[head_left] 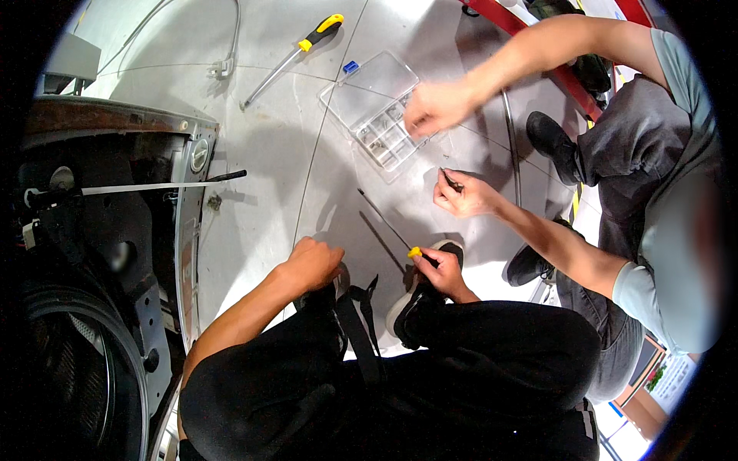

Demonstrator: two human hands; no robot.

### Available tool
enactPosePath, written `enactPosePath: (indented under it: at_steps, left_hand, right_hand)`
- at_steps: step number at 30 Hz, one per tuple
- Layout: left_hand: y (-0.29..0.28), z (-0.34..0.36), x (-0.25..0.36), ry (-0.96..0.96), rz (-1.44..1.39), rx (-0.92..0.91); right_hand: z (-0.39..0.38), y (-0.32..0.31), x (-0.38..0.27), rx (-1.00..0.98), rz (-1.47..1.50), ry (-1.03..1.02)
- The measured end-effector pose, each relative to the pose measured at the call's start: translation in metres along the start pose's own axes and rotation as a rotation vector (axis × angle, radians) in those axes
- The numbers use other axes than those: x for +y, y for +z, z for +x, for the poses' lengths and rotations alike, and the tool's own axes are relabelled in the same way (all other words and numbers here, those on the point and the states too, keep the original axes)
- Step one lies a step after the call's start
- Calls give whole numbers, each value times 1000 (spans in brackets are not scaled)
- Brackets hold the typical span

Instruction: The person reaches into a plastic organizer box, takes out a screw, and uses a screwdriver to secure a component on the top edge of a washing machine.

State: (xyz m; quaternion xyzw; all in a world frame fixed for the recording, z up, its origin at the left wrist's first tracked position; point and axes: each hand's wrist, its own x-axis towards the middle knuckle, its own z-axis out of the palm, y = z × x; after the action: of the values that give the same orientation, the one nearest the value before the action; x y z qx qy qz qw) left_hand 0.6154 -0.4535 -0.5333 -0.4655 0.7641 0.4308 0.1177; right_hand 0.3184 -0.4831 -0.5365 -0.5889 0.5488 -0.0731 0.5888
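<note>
My right hand [442, 276] is closed around the yellow and black handle of a screwdriver [388, 223], whose long thin shaft points away and to the left, over the floor. Above my left shoe, my left hand [311, 265] is closed with curled fingers; whatever lies inside is hidden. Beyond them an open clear plastic compartment box [392, 157] lies on the floor with small parts in some sections. A co-worker's hand [438, 107], slightly blurred, reaches into its right side. The co-worker's other hand [465, 196] pinches a small dark piece.
A larger yellow and black screwdriver [296, 58] lies on the tiled floor [269, 169] at the far side. An opened washing machine [165, 292] stands at my left, with a rod [154, 187] sticking out. A cable with a plug [223, 67] lies beyond. Red frame bars [569, 77] are at far right.
</note>
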Motion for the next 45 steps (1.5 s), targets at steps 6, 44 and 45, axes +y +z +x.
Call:
enactPosePath:
  at_steps: [6,44,45]
  left_hand:
    - [-1,0,-1,-7,-4,-3]
    - [-14,-3,5,-42,-25,-43]
    - [-13,-2,6,-50,-17,-57]
  right_hand:
    - [0,1,3,11,-5,-39]
    - [0,1,0,7,18,-22]
    - [0,1,3,1,16,-13]
